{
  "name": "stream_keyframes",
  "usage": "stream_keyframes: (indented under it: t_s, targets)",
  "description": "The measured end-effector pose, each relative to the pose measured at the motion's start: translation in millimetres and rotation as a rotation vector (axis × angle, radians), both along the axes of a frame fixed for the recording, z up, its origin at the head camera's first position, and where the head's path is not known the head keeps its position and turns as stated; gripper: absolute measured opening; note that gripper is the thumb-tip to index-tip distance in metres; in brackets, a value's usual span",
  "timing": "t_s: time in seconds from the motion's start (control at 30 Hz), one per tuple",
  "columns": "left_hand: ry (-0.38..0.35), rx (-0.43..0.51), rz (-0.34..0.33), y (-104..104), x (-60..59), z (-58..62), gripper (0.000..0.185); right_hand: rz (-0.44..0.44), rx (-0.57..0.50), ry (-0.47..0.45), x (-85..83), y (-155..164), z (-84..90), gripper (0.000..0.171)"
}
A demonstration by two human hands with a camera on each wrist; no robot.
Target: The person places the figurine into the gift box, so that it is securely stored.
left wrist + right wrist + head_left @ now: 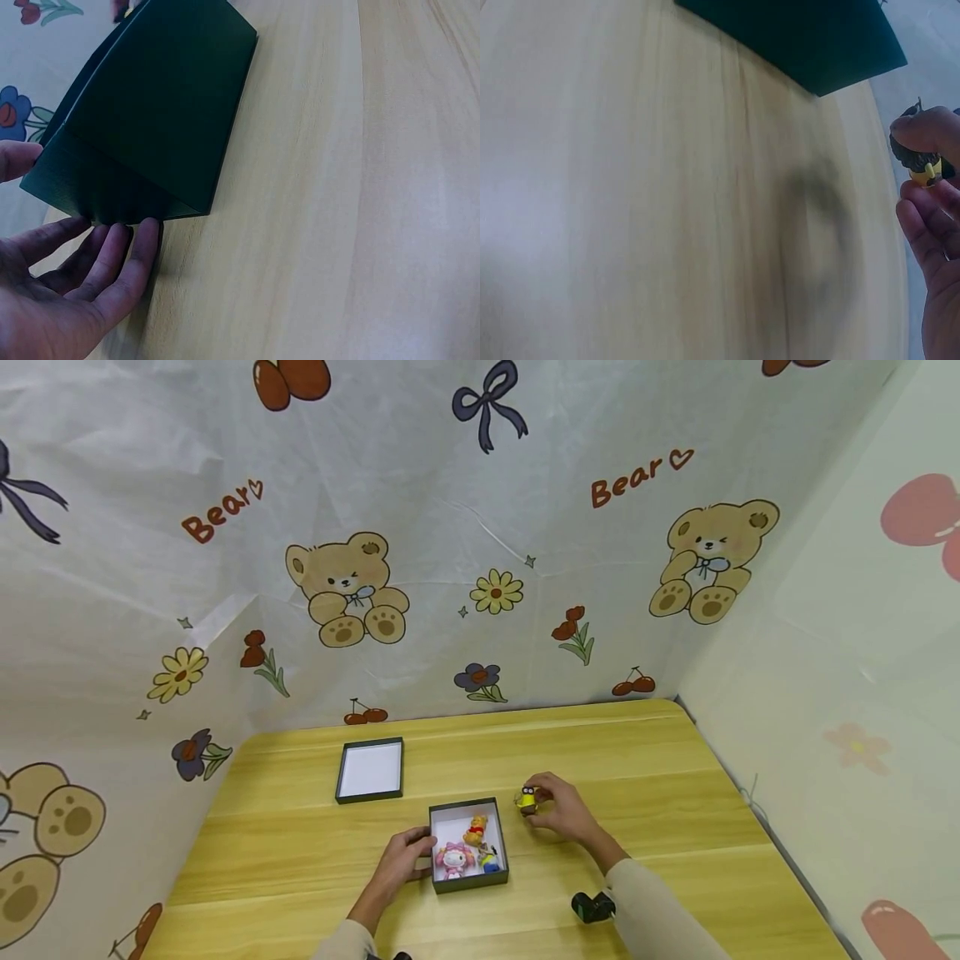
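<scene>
While the left hand point(402, 858) is resting flat-fingered against the dark box point(468, 845) on the table point(300, 860), the right hand point(566, 812) is pinching a small yellow figure point(527, 799) at its fingertips, just right of the box.

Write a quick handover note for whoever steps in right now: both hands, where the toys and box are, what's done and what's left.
Left hand: straight fingers steady the dark box at its left wall.
Right hand: pinches a small yellow figure just right of the box, above the wooden table.
Done: three figures lie inside the box.
Left: the yellow figure is still outside; the lid lies apart, behind and left, box still uncovered.
</scene>
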State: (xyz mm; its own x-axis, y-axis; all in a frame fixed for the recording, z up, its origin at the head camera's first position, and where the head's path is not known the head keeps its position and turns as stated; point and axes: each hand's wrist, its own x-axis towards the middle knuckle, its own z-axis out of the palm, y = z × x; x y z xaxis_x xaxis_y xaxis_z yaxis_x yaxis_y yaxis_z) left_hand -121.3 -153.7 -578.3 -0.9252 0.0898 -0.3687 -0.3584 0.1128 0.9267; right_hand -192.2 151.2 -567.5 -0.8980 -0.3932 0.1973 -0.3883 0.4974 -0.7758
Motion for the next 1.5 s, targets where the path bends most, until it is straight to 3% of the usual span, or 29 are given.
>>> stream_keyframes:
  t_s: [0.57,0.97,1.5]
  targets:
    - [0.007,0.032,-0.010,-0.2,2.6,-1.5,0.054,0.007,0.005,-0.030,3.0,-21.3,16.8,0.046]
    - [-0.001,0.041,-0.009,0.0,-0.1,-2.1,0.054,-0.001,-0.054,-0.058,9.9,-41.4,32.0,0.046]
    - [0.005,0.042,-0.016,-1.8,0.5,-1.7,0.056,0.057,-0.139,-0.182,16.2,-64.7,28.2,0.049]
